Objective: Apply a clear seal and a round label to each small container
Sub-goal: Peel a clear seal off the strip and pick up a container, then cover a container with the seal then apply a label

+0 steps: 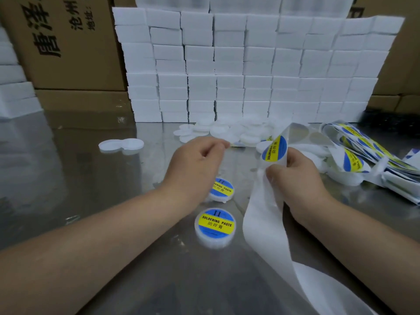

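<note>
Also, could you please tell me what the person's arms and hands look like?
Both the left hand and right hand are bare, without gloves. The left forearm and right forearm are uncovered to the frame edge; no sleeve, watch, ring or bracelet shows.

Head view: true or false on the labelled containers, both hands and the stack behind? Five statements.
1. Two containers on the table carry blue-and-yellow labels. True: the nearer container and the farther container.
2. The right hand grips the white backing strip. True.
3. The left hand lies flat on the nearer container. False: its fingers are curled, and that container sits uncovered.
4. The boxes stacked behind are red. False: they are white boxes.
5. A round label shows on the strip by the right hand's fingertips. True.
</note>
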Action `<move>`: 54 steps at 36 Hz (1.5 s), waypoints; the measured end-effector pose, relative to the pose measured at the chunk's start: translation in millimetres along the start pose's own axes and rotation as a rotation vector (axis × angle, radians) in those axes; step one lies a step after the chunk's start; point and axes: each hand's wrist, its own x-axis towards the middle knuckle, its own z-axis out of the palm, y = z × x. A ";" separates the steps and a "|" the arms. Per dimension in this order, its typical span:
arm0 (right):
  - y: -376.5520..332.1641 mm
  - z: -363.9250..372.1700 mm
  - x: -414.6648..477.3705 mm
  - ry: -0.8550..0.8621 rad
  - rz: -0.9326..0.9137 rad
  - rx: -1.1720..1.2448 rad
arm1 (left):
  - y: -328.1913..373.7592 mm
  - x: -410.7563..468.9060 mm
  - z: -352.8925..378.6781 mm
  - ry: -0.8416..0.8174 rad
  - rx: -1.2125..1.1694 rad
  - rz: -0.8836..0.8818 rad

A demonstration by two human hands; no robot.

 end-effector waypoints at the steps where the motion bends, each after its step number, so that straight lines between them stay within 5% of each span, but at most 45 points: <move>1: 1.7 0.7 1.0 0.002 -0.003 -0.017 | -1.7 7.5 -0.6 0.045 -0.054 -0.074; 5: 5.4 3.8 3.6 -0.002 -0.021 -0.023 | -14.7 34.4 -1.0 0.083 0.007 -0.145; 14: 11.3 4.4 5.4 -0.043 -0.099 -0.018 | -58.1 116.4 27.7 -0.401 0.855 0.008; 20: 13.1 4.5 6.0 -0.079 -0.076 0.000 | -74.8 172.5 66.3 -0.453 1.111 -0.037; 29: 11.0 6.3 5.2 -0.121 -0.061 0.034 | -120.2 181.7 95.4 -0.534 0.920 -0.299; 33: 8.4 6.5 3.4 -0.152 -0.051 0.055 | -123.1 181.4 93.7 -0.526 0.910 -0.231; 39: 5.4 4.8 2.1 -0.164 -0.057 0.051 | -117.6 172.4 92.4 -0.290 0.753 -0.190; 45: 7.6 4.2 3.3 -0.169 -0.054 0.020 | -109.9 171.3 77.9 -0.228 0.923 -0.057; 54: 11.3 5.4 4.7 -0.185 -0.042 0.059 | -96.8 156.8 65.7 -0.096 0.782 -0.084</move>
